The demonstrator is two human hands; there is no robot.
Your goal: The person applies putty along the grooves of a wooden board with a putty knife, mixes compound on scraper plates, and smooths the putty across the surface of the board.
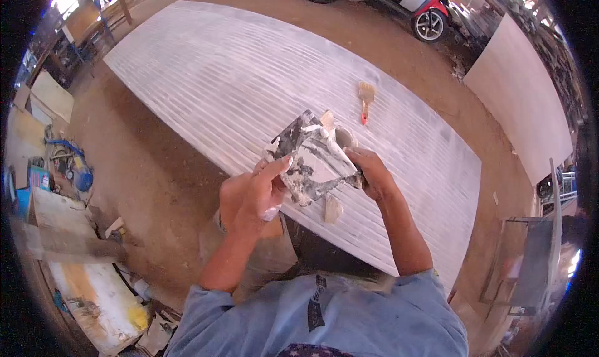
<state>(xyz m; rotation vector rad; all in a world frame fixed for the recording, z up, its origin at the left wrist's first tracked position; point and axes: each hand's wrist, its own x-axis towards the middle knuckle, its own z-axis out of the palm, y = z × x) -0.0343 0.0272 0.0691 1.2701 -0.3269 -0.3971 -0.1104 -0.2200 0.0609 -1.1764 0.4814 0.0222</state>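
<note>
My left hand (pixel 251 196) grips a flat metal plate (pixel 310 155) smeared with white and grey putty, held up in front of me. My right hand (pixel 370 171) holds a putty knife (pixel 329 129) whose blade lies across the plate's far edge. A lump of putty (pixel 332 208) hangs below the plate. Under both hands a large white-coated ribbed panel (pixel 249 76) lies flat on the dirt floor.
A red-handled paintbrush (pixel 365 99) lies on the panel beyond my hands. A red and white motorbike (pixel 424 8) stands at the back. A plywood sheet (pixel 518 101) lies at right. Boards, tins and clutter (pixel 75 245) line the left side.
</note>
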